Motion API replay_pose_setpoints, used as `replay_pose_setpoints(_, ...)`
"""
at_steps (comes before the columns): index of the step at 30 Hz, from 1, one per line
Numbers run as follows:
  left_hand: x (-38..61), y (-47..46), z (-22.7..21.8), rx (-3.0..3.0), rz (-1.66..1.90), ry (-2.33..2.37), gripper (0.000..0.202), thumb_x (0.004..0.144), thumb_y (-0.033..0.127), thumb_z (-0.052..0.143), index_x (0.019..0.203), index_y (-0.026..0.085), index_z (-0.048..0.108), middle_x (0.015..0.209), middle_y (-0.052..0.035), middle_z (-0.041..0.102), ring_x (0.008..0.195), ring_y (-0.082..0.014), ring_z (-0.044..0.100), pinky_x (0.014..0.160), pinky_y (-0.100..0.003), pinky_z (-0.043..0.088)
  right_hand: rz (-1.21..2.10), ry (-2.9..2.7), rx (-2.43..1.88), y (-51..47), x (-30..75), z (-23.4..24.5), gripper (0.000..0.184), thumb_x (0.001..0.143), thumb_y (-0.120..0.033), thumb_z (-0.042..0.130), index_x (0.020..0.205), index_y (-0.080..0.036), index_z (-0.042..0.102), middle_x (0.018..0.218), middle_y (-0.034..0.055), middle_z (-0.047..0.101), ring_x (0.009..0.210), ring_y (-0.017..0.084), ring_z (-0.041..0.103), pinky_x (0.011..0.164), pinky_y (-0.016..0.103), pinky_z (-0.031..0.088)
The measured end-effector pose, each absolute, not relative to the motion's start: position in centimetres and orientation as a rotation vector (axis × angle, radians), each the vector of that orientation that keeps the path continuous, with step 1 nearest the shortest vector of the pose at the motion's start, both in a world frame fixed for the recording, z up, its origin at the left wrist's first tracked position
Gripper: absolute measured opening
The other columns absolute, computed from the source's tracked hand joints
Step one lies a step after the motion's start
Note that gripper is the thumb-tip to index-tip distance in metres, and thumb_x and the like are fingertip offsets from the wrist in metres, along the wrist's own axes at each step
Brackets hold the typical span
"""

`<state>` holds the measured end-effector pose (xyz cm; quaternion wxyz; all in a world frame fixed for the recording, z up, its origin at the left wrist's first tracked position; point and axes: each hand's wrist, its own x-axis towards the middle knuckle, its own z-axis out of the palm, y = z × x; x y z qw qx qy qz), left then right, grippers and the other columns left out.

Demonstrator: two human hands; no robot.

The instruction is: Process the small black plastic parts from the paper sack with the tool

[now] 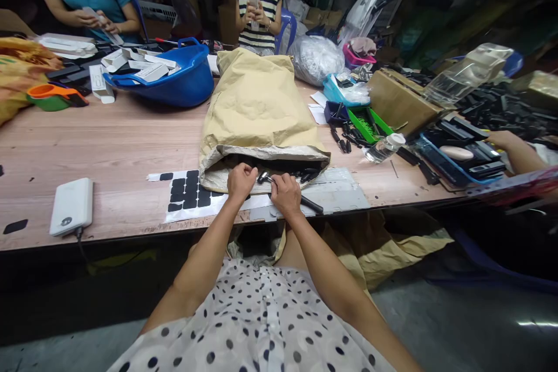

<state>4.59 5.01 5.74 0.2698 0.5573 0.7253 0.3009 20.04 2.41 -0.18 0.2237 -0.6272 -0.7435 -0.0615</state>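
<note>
My right hand is closed around what looks like one black-handled tool; its shiny metal head pokes out to the left of my fingers and the dark handle out to the right. Close by on the left, my left hand has thumb and forefinger pinched together at the sack's mouth; what they hold, if anything, is too small to make out. Both hands are at the open end of a tan paper sack lying on the table, with dark pieces inside. A sheet of black stickers lies partly under the sack.
A white power bank with a cable lies left. Behind it are a blue basin of white boxes and a tape dispenser. At right are a green tray, a bottle and a blue tray. Other people work around the table.
</note>
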Motion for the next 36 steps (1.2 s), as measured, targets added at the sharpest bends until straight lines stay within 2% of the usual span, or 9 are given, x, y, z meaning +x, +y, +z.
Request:
replay_pose_setpoints(4, 6.1, 8.0, 5.6, 1.449, 0.583, 2.225, 0.019, 0.077, 0.029, 0.064, 0.085, 0.016, 0.076, 0.100, -0.0192, 0.076, 0.099, -0.0342, 0.072, 0.080, -0.038, 0.052, -0.173, -2.063, -1.725, 2.4, 20.1, -0.1, 0.022, 0.095, -0.022, 0.053, 0.108, -0.024, 0.071, 0.095, 0.0077, 0.060, 0.090, 0.024, 0.048, 0.077, 0.032, 0.035)
replay_pose_setpoints(7, 6.5, 8.6, 5.6, 1.436, 0.483, 2.247, 0.019, 0.074, 0.019, 0.063, 0.086, 0.014, 0.077, 0.102, -0.0216, 0.076, 0.101, -0.0365, 0.072, 0.082, -0.040, 0.052, -0.167, -2.064, -1.732, 2.4, 20.1, -0.2, 0.023, 0.095, -0.022, 0.053, 0.109, -0.024, 0.071, 0.095, 0.0078, 0.059, 0.091, 0.024, 0.047, 0.077, 0.032, 0.035)
replay_pose_setpoints(10, 5.6, 7.9, 5.4, 1.494, 0.502, 2.220, 0.018, 0.077, 0.025, 0.064, 0.087, 0.017, 0.076, 0.101, -0.0184, 0.076, 0.100, -0.0355, 0.071, 0.079, -0.040, 0.052, -0.159, -2.067, -1.734, 2.4, 20.0, -0.2, 0.023, 0.095, -0.022, 0.053, 0.110, -0.024, 0.071, 0.096, 0.0078, 0.059, 0.091, 0.024, 0.047, 0.078, 0.032, 0.036)
replay_pose_setpoints(13, 3.4, 6.1, 4.8, 1.688, 0.586, 2.116, 0.017, 0.078, 0.033, 0.065, 0.087, 0.022, 0.074, 0.098, -0.0105, 0.074, 0.094, -0.0294, 0.069, 0.075, -0.036, 0.051, -0.158, -2.048, -1.734, 2.5, 20.0, -0.3, 0.023, 0.094, -0.021, 0.054, 0.109, -0.024, 0.071, 0.095, 0.0078, 0.060, 0.091, 0.024, 0.048, 0.077, 0.032, 0.036)
replay_pose_setpoints(17, 0.5, 3.4, 3.6, 1.865, 0.631, 1.972, 0.009, 0.075, 0.029, 0.066, 0.081, 0.024, 0.071, 0.089, -0.0037, 0.071, 0.087, -0.0229, 0.067, 0.076, -0.032, 0.050, -0.166, -2.025, -1.736, 2.5, 20.0, -0.4, 0.022, 0.093, -0.021, 0.055, 0.107, -0.024, 0.072, 0.094, 0.0077, 0.060, 0.090, 0.024, 0.048, 0.075, 0.032, 0.035)
replay_pose_setpoints(21, -0.2, 2.3, 2.5, 1.944, 0.701, 1.888, 0.009, 0.074, 0.026, 0.068, 0.082, 0.024, 0.071, 0.087, -0.0031, 0.069, 0.089, -0.0224, 0.065, 0.082, -0.032, 0.050, -0.188, -2.027, -1.727, 2.5, 20.1, -0.6, 0.023, 0.094, -0.021, 0.054, 0.108, -0.024, 0.072, 0.095, 0.0079, 0.060, 0.090, 0.023, 0.048, 0.076, 0.032, 0.036)
replay_pose_setpoints(30, 0.5, 2.8, 1.7, 1.880, 0.777, 1.881, 0.007, 0.075, 0.027, 0.072, 0.083, 0.026, 0.073, 0.086, -0.0007, 0.070, 0.086, -0.0202, 0.065, 0.081, -0.031, 0.049, -0.141, -2.042, -1.720, 2.6, 20.7, -0.4, 0.025, 0.096, -0.020, 0.053, 0.110, -0.025, 0.073, 0.094, 0.0082, 0.063, 0.089, 0.023, 0.052, 0.075, 0.032, 0.040)
replay_pose_setpoints(36, 0.6, 2.8, 1.6, 1.838, 0.772, 1.887, 0.006, 0.075, 0.028, 0.073, 0.081, 0.027, 0.072, 0.087, -0.0001, 0.070, 0.087, -0.0200, 0.064, 0.081, -0.031, 0.048, -0.001, -1.958, -1.596, 2.2, 20.0, 0.6, 0.033, 0.101, -0.023, 0.043, 0.117, -0.024, 0.072, 0.097, 0.0072, 0.066, 0.092, 0.021, 0.059, 0.083, 0.030, 0.047)
